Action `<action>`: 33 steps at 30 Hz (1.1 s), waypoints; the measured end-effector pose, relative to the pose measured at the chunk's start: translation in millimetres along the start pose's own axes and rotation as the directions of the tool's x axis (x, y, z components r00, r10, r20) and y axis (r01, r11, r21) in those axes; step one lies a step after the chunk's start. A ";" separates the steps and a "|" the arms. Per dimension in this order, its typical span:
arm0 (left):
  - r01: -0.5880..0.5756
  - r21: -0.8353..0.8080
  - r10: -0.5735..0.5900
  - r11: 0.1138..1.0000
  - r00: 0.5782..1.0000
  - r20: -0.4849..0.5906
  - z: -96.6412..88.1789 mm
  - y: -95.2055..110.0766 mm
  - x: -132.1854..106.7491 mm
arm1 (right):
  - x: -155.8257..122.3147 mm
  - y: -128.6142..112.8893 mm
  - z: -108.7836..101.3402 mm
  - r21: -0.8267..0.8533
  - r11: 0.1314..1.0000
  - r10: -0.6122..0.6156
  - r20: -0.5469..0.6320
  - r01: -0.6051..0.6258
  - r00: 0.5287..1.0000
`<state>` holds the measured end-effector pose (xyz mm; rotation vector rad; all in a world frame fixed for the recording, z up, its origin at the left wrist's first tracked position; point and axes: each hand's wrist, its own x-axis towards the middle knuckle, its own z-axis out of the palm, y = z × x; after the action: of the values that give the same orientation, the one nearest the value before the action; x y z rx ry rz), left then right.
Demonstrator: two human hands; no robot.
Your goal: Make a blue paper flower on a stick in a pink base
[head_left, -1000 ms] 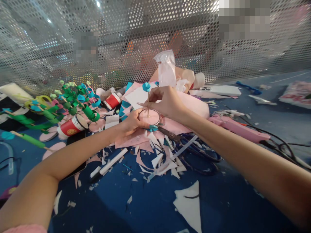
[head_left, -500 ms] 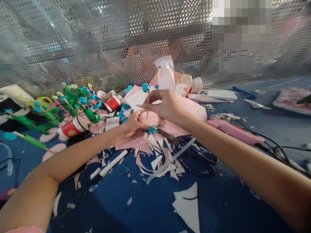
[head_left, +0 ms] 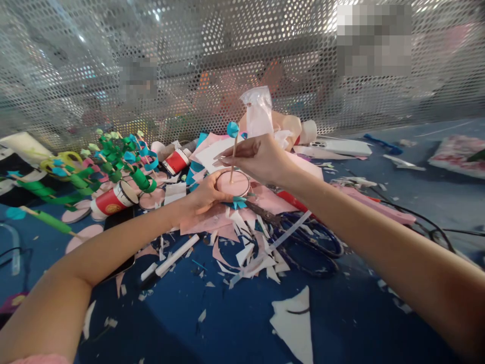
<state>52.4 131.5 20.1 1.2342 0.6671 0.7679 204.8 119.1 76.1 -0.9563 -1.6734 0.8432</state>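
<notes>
My left hand (head_left: 208, 196) grips the near-left rim of a round pink disc (head_left: 239, 188), thumb on its top. A thin wooden stick (head_left: 232, 174) stands in the disc, leaning slightly right. Blue paper (head_left: 232, 129) sits at the stick's upper end. My right hand (head_left: 259, 161) is closed around the middle of the stick, fingers pointing left; its fingertips partly hide the stick. Just below the disc are a small blue paper piece (head_left: 239, 202) and scissors with dark blue handles (head_left: 308, 242), lying among white and pink scraps.
Several finished-looking green and blue paper stems on pink discs (head_left: 85, 237) crowd the left, beside red-and-white paper cups (head_left: 115, 199). A pink glue gun (head_left: 379, 205) with a black cord lies right. A white marker (head_left: 176, 255) lies nearer me. Perforated metal mesh (head_left: 227, 60) stands behind.
The stick's top has tipped a little to the right and its blue paper has turned. My right hand has shifted slightly, its fingers straighter along the stick. My left hand stays put.
</notes>
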 end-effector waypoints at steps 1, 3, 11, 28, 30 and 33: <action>0.003 0.001 -0.003 1.000 1.000 -0.005 0.2 -0.1 0.2 | -0.7 -1.4 0.3 -0.019 1.000 0.006 -0.002 -0.006 1.000; 0.012 0.003 -0.012 1.000 1.000 -0.018 0.8 -0.2 0.4 | -3.3 -5.7 1.0 -0.070 0.997 0.021 -0.014 -0.022 1.000; 0.025 0.017 -0.025 1.000 1.000 -0.001 1.4 0.6 -0.7 | -9.2 -12.3 4.3 -0.126 0.992 0.018 -0.094 -0.029 0.995; 0.011 0.039 -0.012 0.999 1.000 0.024 -9.5 -14.0 9.6 | -3.1 7.9 4.9 -0.055 0.998 -0.019 -0.139 0.011 0.990; 0.003 0.026 -0.004 1.000 1.000 0.020 -9.0 -13.4 9.2 | -2.4 4.5 2.6 0.007 1.000 0.023 -0.085 -0.022 0.996; -0.004 -0.007 0.004 1.000 1.000 -0.005 -7.8 -10.9 7.2 | -1.2 -2.4 -3.6 0.105 0.993 0.060 -0.012 -0.059 0.998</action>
<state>51.9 140.1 7.6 1.2282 0.6656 0.7766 208.0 117.2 78.6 -0.9419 -1.5788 0.9518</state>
